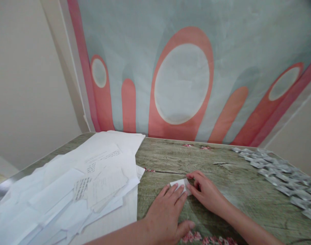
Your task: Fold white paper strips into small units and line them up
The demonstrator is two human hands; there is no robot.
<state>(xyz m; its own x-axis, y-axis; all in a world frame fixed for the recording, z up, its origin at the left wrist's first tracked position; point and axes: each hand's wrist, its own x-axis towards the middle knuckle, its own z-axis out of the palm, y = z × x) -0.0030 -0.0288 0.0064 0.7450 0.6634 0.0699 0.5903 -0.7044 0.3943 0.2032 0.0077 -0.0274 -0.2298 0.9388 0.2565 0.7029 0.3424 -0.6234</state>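
Observation:
A small white piece of paper (181,182) lies on the wood-patterned table, partly covered by fingers. My left hand (166,211) rests flat over its left and lower part, fingers apart, thumb out to the right. At the paper's right edge, my right hand (202,189) has thumb and index finger bent around the corner, pinching what looks like a greyish flap. The palm of my left hand hides some of the tabletop beside the paper.
A spread pile of white paper sheets and scraps (108,185), some printed, covers the table's left side. Rows of small silvery-grey folded pieces (283,177) lie along the right edge. Behind the table (165,153) stands a patterned wall covering (182,81).

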